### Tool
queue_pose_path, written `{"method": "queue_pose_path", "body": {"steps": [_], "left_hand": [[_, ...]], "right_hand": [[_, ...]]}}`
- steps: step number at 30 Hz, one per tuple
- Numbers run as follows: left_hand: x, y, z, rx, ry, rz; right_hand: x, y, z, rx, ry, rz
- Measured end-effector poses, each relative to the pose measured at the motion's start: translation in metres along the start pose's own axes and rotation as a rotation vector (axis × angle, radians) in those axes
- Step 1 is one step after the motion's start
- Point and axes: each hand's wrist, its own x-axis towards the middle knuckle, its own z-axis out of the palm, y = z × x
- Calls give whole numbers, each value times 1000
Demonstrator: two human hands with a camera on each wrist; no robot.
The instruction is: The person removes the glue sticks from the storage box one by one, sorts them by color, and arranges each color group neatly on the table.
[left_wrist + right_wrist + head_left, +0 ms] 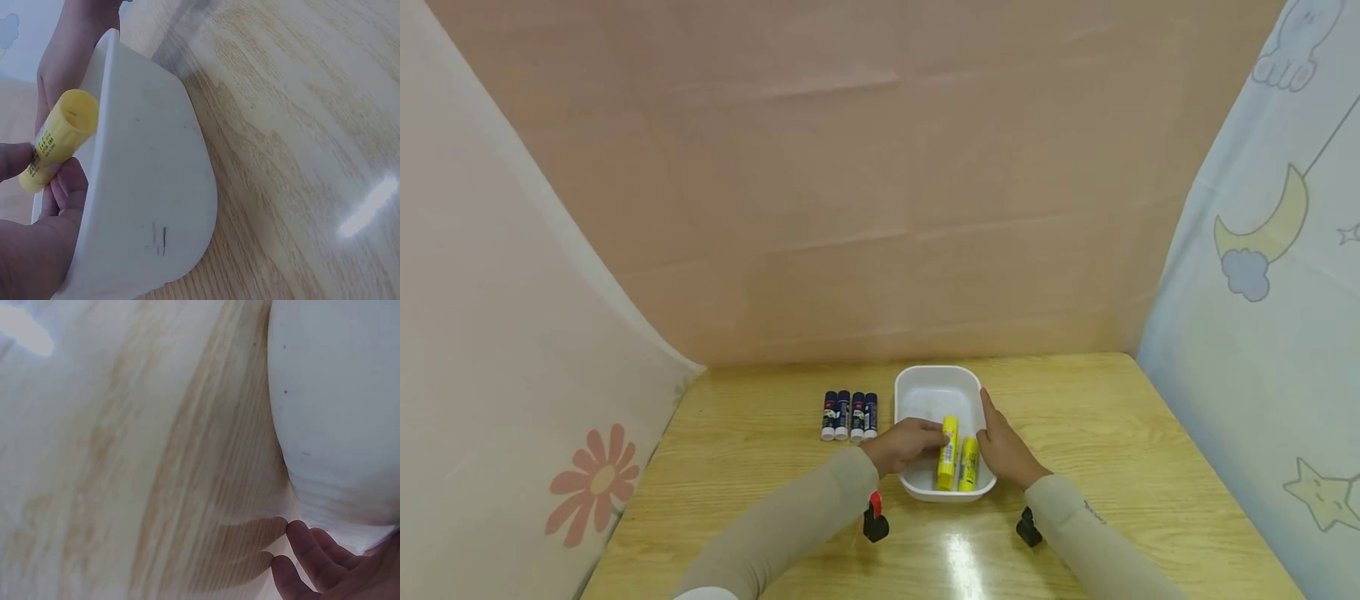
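Observation:
My left hand (904, 444) reaches over the left rim of a white plastic tray (925, 372). Its thumb and fingers pinch a yellow glue stick (948, 457), held tilted above the tray floor. In the left wrist view, one hollow end of that glue stick (59, 139) faces the camera. A second yellow glue stick (968, 467) lies in the tray to its right. My right hand (1011, 450) grips the tray's right side, thumb at the rim. In the right wrist view, its fingers (312, 550) lie along the tray's outer wall.
Several dark blue glue sticks (842, 421) with white ends lie in a row left of the tray. The wooden table (760, 500) meets a brown backdrop (880, 250) behind. Printed cloths (1240, 375) hang at both sides. A black wrist mount (876, 525) sits under the left forearm.

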Motion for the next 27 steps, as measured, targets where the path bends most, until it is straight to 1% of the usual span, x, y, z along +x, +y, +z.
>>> {"method": "queue_pose_path", "body": {"steps": [9, 11, 14, 19, 22, 27], "left_hand": [[-1, 6, -4, -89, 5, 55], [-2, 8, -7, -115, 8, 67], [-3, 12, -13, -148, 17, 67], [-10, 16, -28, -134, 27, 44], [-16, 17, -41, -122, 21, 60], [-24, 15, -61, -165, 11, 96]], "right_hand": [[1, 4, 0, -7, -12, 30], [2, 4, 0, -11, -12, 34], [4, 4, 0, -10, -12, 41], [6, 5, 1, -19, -15, 37], [7, 5, 1, -26, -16, 36], [7, 3, 0, -19, -23, 36]]}}
